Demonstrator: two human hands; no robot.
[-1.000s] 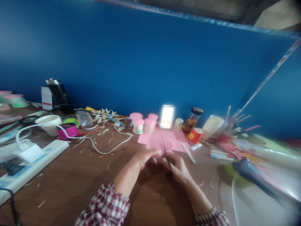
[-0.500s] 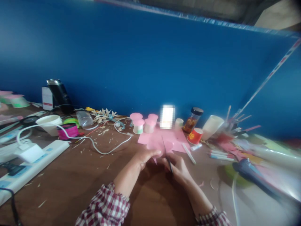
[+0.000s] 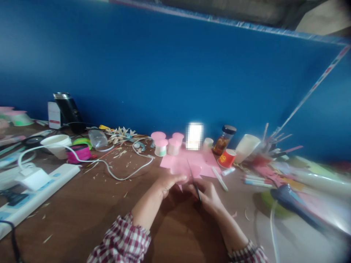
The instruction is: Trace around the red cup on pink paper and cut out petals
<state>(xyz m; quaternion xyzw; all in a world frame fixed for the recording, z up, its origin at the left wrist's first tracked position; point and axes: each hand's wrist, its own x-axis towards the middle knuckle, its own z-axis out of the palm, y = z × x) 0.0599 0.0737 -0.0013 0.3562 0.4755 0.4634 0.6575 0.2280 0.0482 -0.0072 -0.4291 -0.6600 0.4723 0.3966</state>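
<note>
My left hand point(image 3: 169, 184) pinches a piece of pink paper point(image 3: 179, 171), its thumb lying along the near edge. In my right hand point(image 3: 207, 193) is a pair of scissors point(image 3: 196, 190) with dark handles, the blades pointing away from me at the paper's right side. How far the blades are apart is too blurred to tell. Beneath and beyond lies a larger pink sheet point(image 3: 210, 160) flat on the brown table point(image 3: 131, 219). Several small cups topped with pink discs point(image 3: 161, 143) stand behind its left corner.
A red paper cup point(image 3: 227, 158), a dark-lidded jar point(image 3: 225, 139) and a white cup point(image 3: 247, 148) stand at back right. A blue-handled tool point(image 3: 290, 199) lies right. On the left are a power strip point(image 3: 55, 186), a white cable point(image 3: 109, 170) and a black flask point(image 3: 68, 111).
Almost nothing differs. The whole view has shifted very slightly, while both hands, the paper and the scissors keep nearly the same positions.
</note>
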